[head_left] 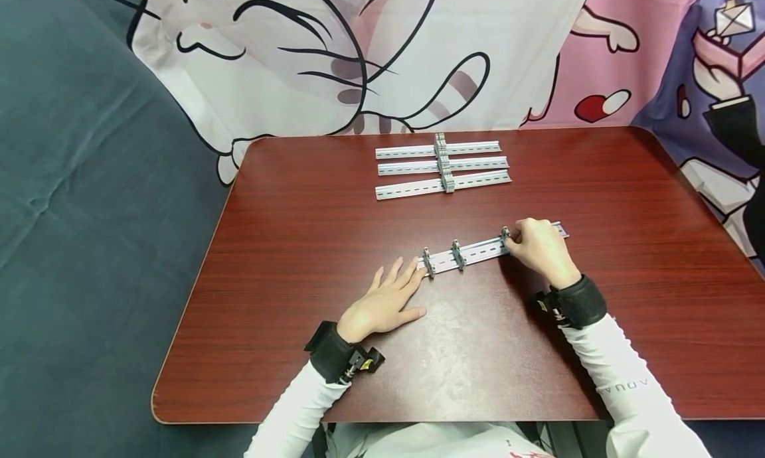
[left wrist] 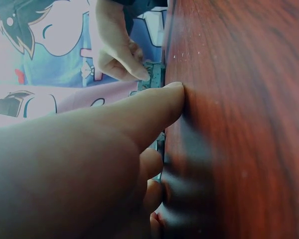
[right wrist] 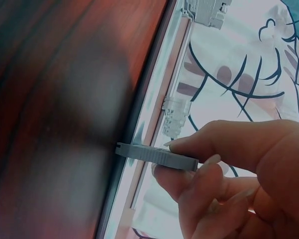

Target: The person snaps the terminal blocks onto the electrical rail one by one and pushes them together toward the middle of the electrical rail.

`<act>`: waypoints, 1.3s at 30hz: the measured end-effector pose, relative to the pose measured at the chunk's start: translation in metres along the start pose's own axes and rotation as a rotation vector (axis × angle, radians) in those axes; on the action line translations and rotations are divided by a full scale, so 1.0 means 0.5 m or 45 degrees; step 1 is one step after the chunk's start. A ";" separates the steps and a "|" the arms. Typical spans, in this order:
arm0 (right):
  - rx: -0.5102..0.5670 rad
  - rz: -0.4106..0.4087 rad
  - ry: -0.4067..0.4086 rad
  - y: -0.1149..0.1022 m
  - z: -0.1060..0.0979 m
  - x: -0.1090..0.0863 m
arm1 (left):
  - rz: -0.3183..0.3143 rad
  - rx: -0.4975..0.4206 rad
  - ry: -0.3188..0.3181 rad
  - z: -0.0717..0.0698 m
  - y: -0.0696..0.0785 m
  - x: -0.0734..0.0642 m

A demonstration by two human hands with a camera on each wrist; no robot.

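A slotted metal DIN rail (head_left: 483,251) lies slanted on the table in front of the person. Two terminal blocks (head_left: 457,255) sit across its left part. Farther right along the rail, my right hand (head_left: 545,251) pinches a grey terminal block (right wrist: 157,155) between thumb and fingers; in the right wrist view the block stands across the rail, but whether it is clipped on cannot be told. My left hand (head_left: 385,306) lies spread on the table, its fingertips at the rail's left end. In the left wrist view its thumb (left wrist: 154,107) touches the tabletop.
Toward the back of the table (head_left: 287,245), several parallel DIN rails (head_left: 412,188) lie with a row of terminal blocks (head_left: 443,162) across their middle. A printed cartoon cloth (head_left: 418,60) hangs behind the table's far edge.
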State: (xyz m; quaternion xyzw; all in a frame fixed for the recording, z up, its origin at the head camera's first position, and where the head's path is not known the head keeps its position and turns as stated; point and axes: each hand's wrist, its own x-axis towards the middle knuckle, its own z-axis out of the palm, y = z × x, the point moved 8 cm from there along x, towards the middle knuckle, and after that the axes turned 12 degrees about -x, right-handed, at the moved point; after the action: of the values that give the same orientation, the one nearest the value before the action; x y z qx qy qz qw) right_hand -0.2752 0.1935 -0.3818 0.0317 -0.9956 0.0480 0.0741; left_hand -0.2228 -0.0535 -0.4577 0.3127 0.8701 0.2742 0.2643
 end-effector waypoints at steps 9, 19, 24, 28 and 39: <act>-0.013 0.002 0.015 -0.005 0.004 -0.002 | 0.008 0.009 0.001 0.001 0.000 0.002; -0.004 0.003 0.019 -0.006 0.001 0.002 | -0.004 0.001 0.011 -0.005 0.002 0.002; -0.001 0.020 -0.002 -0.005 0.002 0.001 | -0.005 0.017 0.012 -0.004 0.001 0.004; -0.005 0.031 -0.008 -0.002 0.006 0.000 | -0.013 0.014 0.008 -0.001 -0.001 0.004; 0.018 0.014 -0.003 -0.004 0.006 -0.001 | -0.018 0.004 0.001 0.002 -0.004 0.005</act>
State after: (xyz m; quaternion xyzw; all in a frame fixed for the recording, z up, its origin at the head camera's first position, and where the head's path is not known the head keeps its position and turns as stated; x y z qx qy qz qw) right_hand -0.2748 0.1912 -0.3846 0.0266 -0.9955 0.0553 0.0723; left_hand -0.2247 -0.0527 -0.4602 0.3067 0.8729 0.2712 0.2654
